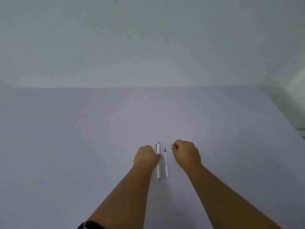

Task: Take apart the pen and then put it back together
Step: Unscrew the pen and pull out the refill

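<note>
The white pen barrel lies on the table, pointing away from me, with a grey end at its far tip. Just right of it and parallel lies the thin white refill, its dark tip at the far end. My left hand is curled at the barrel's left side, thumb and fingertips pinching its middle. My right hand hovers to the right of the refill, apart from it, with its fingers curled in. Nothing shows in the right hand.
The pale lilac table spreads wide to both sides and ends at a plain white wall at the back. A blurred white shape sits at the far right edge. A dark patterned sleeve shows at the bottom.
</note>
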Available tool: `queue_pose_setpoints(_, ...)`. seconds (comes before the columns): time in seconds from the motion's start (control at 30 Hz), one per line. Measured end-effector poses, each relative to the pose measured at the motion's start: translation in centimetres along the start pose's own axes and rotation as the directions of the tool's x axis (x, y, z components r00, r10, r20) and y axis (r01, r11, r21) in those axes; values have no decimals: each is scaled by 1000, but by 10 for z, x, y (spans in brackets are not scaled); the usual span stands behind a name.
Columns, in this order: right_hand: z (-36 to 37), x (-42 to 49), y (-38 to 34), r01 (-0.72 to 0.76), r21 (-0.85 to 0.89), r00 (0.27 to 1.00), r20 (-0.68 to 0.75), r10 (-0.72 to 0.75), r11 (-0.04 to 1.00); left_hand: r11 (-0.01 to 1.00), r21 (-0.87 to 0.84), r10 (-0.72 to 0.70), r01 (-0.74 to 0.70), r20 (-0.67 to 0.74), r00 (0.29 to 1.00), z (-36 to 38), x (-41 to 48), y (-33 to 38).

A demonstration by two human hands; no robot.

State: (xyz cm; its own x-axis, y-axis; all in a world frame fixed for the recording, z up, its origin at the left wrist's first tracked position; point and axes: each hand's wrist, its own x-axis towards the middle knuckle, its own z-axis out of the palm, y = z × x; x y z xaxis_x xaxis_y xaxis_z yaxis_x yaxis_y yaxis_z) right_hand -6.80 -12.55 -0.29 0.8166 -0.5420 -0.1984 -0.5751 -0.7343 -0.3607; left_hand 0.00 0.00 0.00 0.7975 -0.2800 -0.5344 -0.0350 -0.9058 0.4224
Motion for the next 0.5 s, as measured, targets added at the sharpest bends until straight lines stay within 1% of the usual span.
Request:
queue_pose_setpoints(0.07,4,1,4,-26,36,1000,0,26,999,997,-58,-49,50,7,999,9,1,-1)
queue_pose_setpoints(0.17,10,-2,6,-25,76,1000,8,24,997,988,-120,-100,99,0,995,17,0,-1)
queue_pose_setpoints(0.23,13,-3,6,-14,124,1000,16,12,992,988,-118,-98,97,-2,995,17,0,1)
queue_pose_setpoints(0.3,13,-4,2,-26,216,999,37,18,976,986,-140,-91,89,-11,996,13,0,0)
queue_pose_setpoints(0.37,11,-3,-7,-69,333,996,83,44,940,985,-171,-34,30,-21,999,7,-5,1)
queue_pose_setpoints(0.4,8,-4,-14,-116,394,990,116,75,912,984,-178,10,-15,-29,1000,5,-7,1)
queue_pose_setpoints(0.5,-1,-3,-27,-262,594,963,213,165,761,966,-209,138,-149,-63,988,-3,-19,1)
